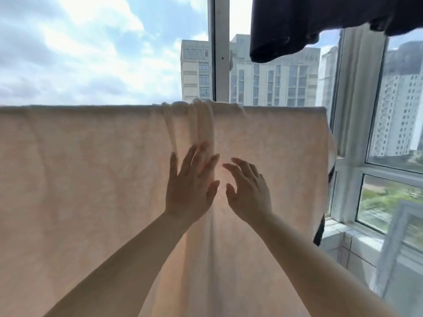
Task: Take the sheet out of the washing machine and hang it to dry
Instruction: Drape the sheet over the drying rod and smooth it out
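A pale peach sheet hangs spread wide over a rail, its top edge running level across the view. Near the top middle the cloth is bunched into a few vertical folds. My left hand is raised in front of those folds, fingers straight and spread, fingertips at or on the cloth. My right hand is held up beside it with fingers relaxed and slightly bent, holding nothing. Whether it touches the sheet I cannot tell. The washing machine is not in view.
A dark garment hangs overhead at the upper right. Behind the sheet is a window with a white frame post. A tiled sill and lower panes are at the right. Tall buildings stand outside.
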